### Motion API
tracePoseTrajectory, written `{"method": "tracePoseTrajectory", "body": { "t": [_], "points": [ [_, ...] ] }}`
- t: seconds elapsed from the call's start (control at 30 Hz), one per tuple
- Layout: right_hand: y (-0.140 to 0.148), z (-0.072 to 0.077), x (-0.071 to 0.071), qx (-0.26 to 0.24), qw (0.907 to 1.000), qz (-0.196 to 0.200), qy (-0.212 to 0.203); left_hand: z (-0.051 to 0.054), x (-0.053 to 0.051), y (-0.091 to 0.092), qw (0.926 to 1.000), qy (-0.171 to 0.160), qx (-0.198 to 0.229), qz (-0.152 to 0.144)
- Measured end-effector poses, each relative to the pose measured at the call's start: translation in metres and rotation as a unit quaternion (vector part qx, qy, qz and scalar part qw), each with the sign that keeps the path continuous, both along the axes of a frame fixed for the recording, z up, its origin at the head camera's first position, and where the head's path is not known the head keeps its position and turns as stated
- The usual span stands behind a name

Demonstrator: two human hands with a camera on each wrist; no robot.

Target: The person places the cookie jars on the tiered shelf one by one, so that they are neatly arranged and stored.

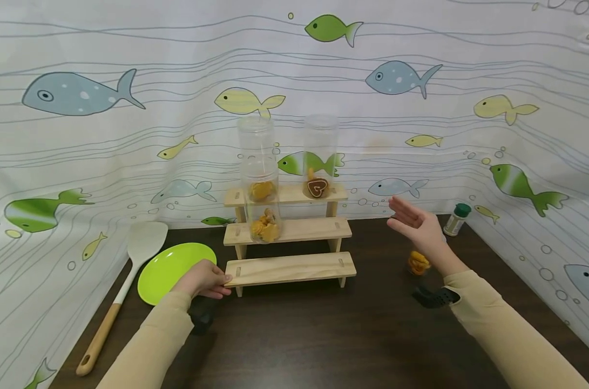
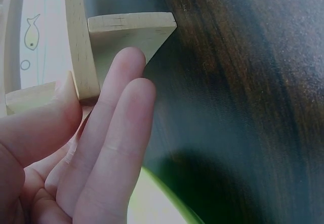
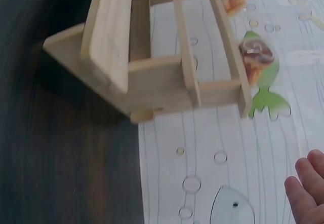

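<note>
A three-tier wooden shelf stand [image 1: 291,268] stands mid-table against the fish-print cloth. At the left end of its lowest board, my left hand [image 1: 204,278] pinches the wood between thumb and finger. In the left wrist view two other fingers [image 2: 134,102] stretch out straight below the board. My right hand [image 1: 422,229] is raised to the right of the stand, its fingers fairly straight and holding nothing visible. Clear jars with biscuit-like pieces stand on the stand: one [image 1: 265,216] on the middle tier, another [image 1: 255,140] and a third [image 1: 320,156] on top.
A green plate [image 1: 177,265] and a spatula [image 1: 129,273] with a wooden handle lie at the left. Below my right hand sits an orange-yellow clump [image 1: 418,263], its container hard to see. A small green-capped shaker bottle [image 1: 456,220] stands at the back right.
</note>
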State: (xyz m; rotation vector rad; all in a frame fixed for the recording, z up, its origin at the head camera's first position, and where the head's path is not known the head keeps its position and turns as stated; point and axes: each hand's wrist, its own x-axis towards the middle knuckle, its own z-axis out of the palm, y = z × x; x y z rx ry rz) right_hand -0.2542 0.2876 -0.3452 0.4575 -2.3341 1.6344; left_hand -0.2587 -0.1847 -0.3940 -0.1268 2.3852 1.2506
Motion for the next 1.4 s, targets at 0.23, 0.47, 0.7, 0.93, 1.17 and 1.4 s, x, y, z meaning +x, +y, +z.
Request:
{"method": "tracePoseTrajectory", "body": {
  "t": [0.23,0.47,0.7,0.93,1.17,1.4],
  "points": [
    [0.027,-0.01,0.011,0.039,0.9987,-0.034,-0.004,0.0,-0.001,0.001,1.0,-0.004,0.001,0.003],
    [0.049,-0.021,0.018,0.059,0.9939,-0.094,0.002,-0.001,0.0,0.0,1.0,-0.003,-0.004,0.005],
    [0.067,-0.034,0.024,0.07,0.9898,-0.124,0.0,0.0,-0.002,-0.003,0.9998,-0.015,0.012,-0.011],
    [0.074,-0.044,0.027,0.099,0.9815,-0.163,-0.006,0.003,0.002,0.0,1.0,-0.005,-0.001,-0.004],
    [0.079,-0.051,0.025,0.088,0.9706,-0.223,-0.027,-0.001,0.001,-0.001,1.0,-0.001,-0.002,0.003],
    [0.093,-0.059,0.021,0.095,0.9705,-0.212,-0.067,0.001,0.001,-0.001,1.0,-0.005,0.0,-0.003]
  ]
}}
